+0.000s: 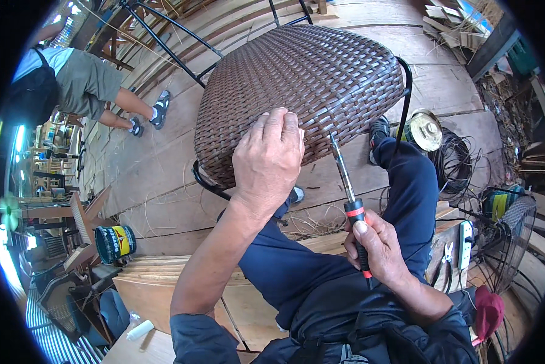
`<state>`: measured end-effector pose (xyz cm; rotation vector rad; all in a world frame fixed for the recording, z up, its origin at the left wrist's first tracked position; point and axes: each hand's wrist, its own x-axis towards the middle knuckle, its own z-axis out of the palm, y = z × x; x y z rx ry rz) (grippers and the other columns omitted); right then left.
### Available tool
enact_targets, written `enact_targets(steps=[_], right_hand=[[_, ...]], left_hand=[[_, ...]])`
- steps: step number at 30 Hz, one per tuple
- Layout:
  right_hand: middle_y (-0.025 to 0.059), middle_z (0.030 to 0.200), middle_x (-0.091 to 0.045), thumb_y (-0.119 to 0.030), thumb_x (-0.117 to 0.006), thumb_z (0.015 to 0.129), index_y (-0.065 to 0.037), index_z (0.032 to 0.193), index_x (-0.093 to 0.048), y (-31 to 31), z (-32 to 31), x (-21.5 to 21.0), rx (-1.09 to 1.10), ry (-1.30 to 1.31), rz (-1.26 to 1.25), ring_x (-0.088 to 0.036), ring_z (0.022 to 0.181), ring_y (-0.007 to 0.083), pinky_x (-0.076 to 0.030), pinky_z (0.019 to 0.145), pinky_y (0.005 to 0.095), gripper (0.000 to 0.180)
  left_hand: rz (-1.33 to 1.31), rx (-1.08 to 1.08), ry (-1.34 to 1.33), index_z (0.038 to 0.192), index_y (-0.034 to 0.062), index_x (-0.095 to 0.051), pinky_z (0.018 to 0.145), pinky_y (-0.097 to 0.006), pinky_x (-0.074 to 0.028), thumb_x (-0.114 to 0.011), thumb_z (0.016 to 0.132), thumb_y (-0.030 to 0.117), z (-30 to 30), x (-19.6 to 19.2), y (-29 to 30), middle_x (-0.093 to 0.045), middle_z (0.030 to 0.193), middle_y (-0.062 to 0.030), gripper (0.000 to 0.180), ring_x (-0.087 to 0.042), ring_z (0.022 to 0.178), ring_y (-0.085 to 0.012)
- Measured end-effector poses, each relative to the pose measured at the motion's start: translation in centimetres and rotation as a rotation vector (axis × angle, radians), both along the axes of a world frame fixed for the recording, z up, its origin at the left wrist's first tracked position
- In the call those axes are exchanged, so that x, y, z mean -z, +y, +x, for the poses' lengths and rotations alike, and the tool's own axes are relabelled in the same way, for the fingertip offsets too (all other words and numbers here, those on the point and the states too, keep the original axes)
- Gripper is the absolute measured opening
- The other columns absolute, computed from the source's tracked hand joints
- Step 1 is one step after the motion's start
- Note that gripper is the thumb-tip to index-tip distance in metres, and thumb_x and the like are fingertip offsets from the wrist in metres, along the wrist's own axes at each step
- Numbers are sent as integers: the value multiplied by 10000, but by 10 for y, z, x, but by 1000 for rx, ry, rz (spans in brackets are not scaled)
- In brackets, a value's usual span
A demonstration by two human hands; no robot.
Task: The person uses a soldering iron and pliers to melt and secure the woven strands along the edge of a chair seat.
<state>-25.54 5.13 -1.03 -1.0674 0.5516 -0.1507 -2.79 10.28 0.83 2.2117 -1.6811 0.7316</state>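
Observation:
A chair or stool seat [297, 79] of woven dark brown strips on a black metal frame stands tilted in front of me. My left hand [269, 148] lies at its near edge, fingers bent and pressed together; the fingertips and whatever they may pinch are hidden. My right hand [375, 242] is shut on the black and red handle of a soldering iron [346, 176]. The iron points up and away from me, its tip at the seat's near edge just right of my left hand. Whether the tip touches the weave I cannot tell.
An open round tin [424, 130] and coiled dark strand [454, 161] lie right of my leg. Pliers [447, 261] sit beside a white power strip [465, 242] at right. A black and yellow bucket [116, 244] stands left. Another person [90, 82] is at far left.

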Motion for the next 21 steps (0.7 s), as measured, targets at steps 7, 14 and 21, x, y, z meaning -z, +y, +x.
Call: enact_targets(steps=[7, 14, 21], right_hand=[[49, 599, -494, -314, -449, 1012, -30, 1010, -490, -1, -1, 3, -7, -26, 2, -451, 453, 109, -370, 430, 229, 286], [43, 609, -494, -309, -458, 1010, -29, 1009, -495, 1, -2, 5, -17, -47, 20, -447, 464, 101, -374, 433, 226, 282], [43, 617, -502, -285, -460, 1010, -31, 997, -507, 1, 1, 4, -68, -11, -37, -450, 469, 88, -378, 433, 220, 258]], left_hand=[[18, 27, -64, 1032, 11, -644, 719, -324, -557, -693, 777, 115, 2, 5, 2, -651, 1037, -116, 280, -678, 848, -243], [-9, 19, -64, 1018, 18, -652, 713, -330, -555, -681, 798, 115, 3, 5, 3, -662, 1023, -113, 242, -680, 836, -237], [-69, -31, 146, 1016, 31, -635, 747, -336, -552, -666, 840, 126, 19, -4, 27, -651, 1018, -102, 202, -669, 874, -253]])
